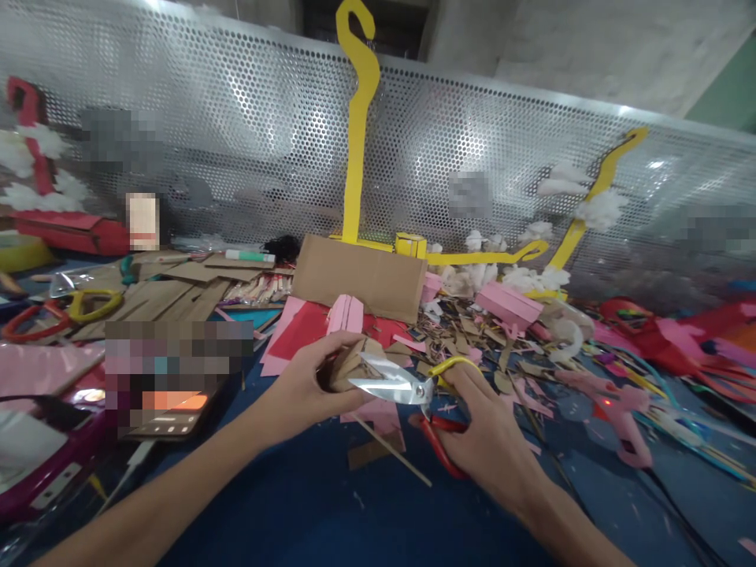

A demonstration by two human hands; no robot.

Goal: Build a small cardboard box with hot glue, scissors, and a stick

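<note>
My left hand (313, 382), left of centre, is wrapped round a small brown cardboard piece (348, 366). My right hand (476, 421) grips scissors (393, 383) by one yellow and one red handle. The silver blades are parted and point left, with their tips at the cardboard piece. Just behind my left hand, a small pink box (346, 313) rests on red and pink sheets (298, 335). Under the hands, a thin stick (395, 453) and pink and brown scraps lie on the blue table (331, 520).
A brown cardboard panel (360, 276) stands behind the hands, below a tall yellow hook shape (354, 157). At right lies a pink glue gun (620, 413) with a dark cord. A phone (171, 413) and more scissors (94, 305) are at left. Paper scraps (472, 331) lie behind my right hand.
</note>
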